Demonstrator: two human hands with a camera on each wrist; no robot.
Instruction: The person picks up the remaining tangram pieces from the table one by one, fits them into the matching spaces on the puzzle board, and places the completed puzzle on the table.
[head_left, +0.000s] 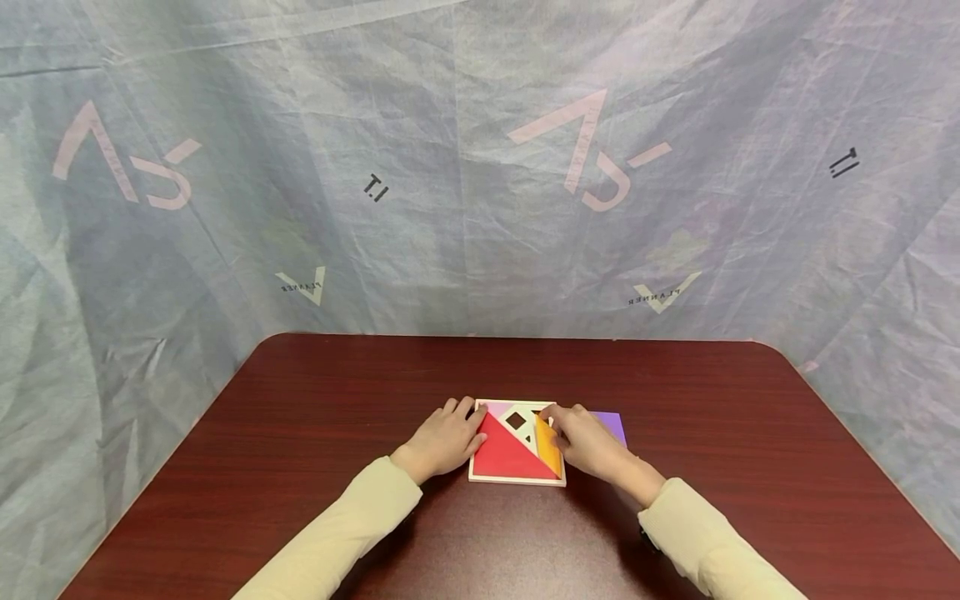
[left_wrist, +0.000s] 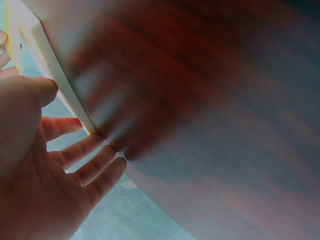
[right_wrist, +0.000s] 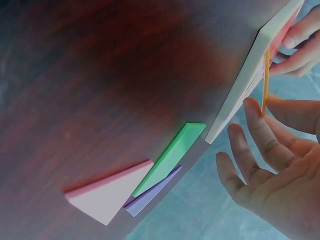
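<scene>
While the relaxed left hand (head_left: 444, 437) steadies the square puzzle tray (head_left: 516, 480), the right hand (head_left: 588, 440) pinches its orange piece (head_left: 548, 450).

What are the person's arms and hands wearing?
Both arms wear long, pale cream sleeves: the left sleeve and the right sleeve reach to the wrists. The left hand and right hand are bare, with no gloves or rings visible.
</scene>
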